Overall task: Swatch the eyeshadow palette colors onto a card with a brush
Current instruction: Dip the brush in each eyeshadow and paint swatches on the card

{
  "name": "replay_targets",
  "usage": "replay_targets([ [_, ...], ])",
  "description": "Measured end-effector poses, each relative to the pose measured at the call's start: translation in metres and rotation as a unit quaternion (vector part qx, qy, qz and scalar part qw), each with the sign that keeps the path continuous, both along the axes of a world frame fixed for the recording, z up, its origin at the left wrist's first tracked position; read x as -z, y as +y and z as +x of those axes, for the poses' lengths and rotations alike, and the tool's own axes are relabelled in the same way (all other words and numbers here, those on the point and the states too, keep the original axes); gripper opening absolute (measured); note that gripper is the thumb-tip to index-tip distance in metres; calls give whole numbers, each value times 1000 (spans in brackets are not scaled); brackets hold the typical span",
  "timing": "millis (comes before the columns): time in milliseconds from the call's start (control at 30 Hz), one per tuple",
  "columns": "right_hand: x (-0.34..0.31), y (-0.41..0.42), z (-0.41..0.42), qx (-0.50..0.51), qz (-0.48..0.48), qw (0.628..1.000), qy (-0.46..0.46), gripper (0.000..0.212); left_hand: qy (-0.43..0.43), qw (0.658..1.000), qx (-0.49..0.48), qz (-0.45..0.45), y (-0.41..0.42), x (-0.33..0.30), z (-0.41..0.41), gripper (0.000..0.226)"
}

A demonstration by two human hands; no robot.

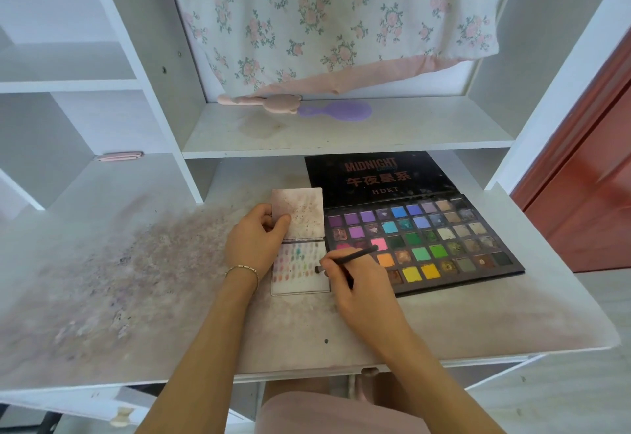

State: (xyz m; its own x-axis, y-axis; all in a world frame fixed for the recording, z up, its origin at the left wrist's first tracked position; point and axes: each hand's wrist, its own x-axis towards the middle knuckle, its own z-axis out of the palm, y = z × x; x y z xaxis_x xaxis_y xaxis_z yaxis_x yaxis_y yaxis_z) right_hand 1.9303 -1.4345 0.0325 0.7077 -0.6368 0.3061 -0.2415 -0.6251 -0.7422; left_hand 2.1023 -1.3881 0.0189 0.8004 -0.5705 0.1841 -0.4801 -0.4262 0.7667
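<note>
Eyeshadow palette [421, 239]: open on desk [478, 324], just right of card [300, 271]. Card: several swatch rows done, lower strip blank. Right hand [355, 283] pinches brush [348, 257], tip on card. Left hand [257, 240] grips the card's raised flap.

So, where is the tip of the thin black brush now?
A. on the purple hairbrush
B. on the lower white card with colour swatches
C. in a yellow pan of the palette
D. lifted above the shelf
B: the thin black brush in the right hand has its tip at the right edge of the lower white swatch card.
</note>
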Motion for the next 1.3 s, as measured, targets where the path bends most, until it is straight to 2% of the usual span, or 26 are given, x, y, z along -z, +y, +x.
replay_targets([
  [1300,0,1,0,-10,-8,1000,7,19,-8,1000,-1,0,0,-2,-1,12],
])
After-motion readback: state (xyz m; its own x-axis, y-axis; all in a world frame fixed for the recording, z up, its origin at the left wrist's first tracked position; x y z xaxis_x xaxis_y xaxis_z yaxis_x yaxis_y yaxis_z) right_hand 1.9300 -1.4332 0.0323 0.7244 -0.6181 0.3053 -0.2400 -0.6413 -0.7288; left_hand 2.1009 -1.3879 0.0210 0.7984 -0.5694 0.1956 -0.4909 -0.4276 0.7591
